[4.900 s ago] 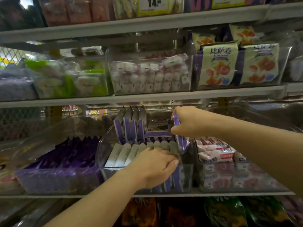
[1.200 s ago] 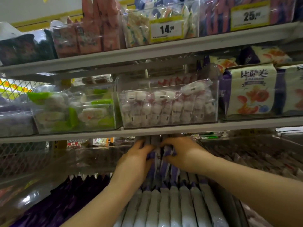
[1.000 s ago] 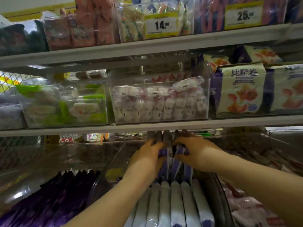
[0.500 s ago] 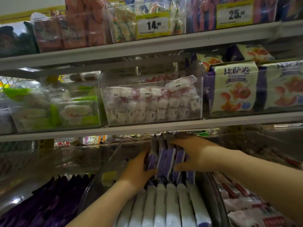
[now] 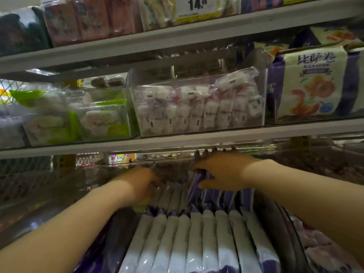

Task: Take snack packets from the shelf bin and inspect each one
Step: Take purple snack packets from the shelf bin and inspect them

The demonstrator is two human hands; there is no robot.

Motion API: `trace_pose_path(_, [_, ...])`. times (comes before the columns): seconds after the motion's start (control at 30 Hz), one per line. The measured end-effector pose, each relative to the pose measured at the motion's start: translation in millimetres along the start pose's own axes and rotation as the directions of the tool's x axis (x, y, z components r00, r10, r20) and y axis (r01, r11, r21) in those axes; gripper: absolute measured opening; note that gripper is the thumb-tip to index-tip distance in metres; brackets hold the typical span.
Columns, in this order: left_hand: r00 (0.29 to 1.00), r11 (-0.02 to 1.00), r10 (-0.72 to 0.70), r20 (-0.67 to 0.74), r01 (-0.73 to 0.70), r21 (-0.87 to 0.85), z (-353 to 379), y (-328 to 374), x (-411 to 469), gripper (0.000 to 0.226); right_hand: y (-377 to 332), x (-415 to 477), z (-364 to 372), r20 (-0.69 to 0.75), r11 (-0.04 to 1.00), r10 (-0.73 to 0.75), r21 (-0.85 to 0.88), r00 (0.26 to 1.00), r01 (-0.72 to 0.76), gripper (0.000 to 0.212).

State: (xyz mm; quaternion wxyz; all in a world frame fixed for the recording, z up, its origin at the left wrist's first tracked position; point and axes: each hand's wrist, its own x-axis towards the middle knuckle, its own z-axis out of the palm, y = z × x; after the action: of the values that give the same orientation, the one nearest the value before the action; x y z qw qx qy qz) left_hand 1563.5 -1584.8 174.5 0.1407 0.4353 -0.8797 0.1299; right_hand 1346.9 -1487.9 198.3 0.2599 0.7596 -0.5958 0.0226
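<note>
Broadly, shelves: three grey metal shelves [image 5: 197, 140] run across the view, each stocked with clear plastic bins.
Shelf bin: a clear shelf bin [image 5: 272, 219] on the lowest shelf, in the middle, holds the snack packets.
Front row: white-and-purple snack packets [image 5: 197, 243] stand on edge, side by side, at the near end of the bin.
Back row: purple packets [image 5: 199, 180] stand upright behind the front row, under the middle shelf.
Neighbouring goods: pink-and-white sweets [image 5: 197, 109] sit above the bin, green-and-white packs [image 5: 78, 119] to their left, and pizza-roll bags [image 5: 313, 83] to their right.
Right hand: the right hand [image 5: 222, 170] grips a bunch of the purple packets, fingers over their tops and thumb beneath.
Left hand: the left hand [image 5: 137, 184] is at the bin's left side, near the back row. It is blurred, so I cannot tell its grip.
Price tag: a yellow-edged price tag [image 5: 197, 5] reads 14.
</note>
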Motion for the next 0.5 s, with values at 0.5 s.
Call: trace_pose_path(0.5, [0.966,0.973,-0.018,0.258,-0.042,0.225,10,-3,4,0.026,6,-4,9,-0.056,1.000,0.002,0.009,0.998,-0.002,0.052])
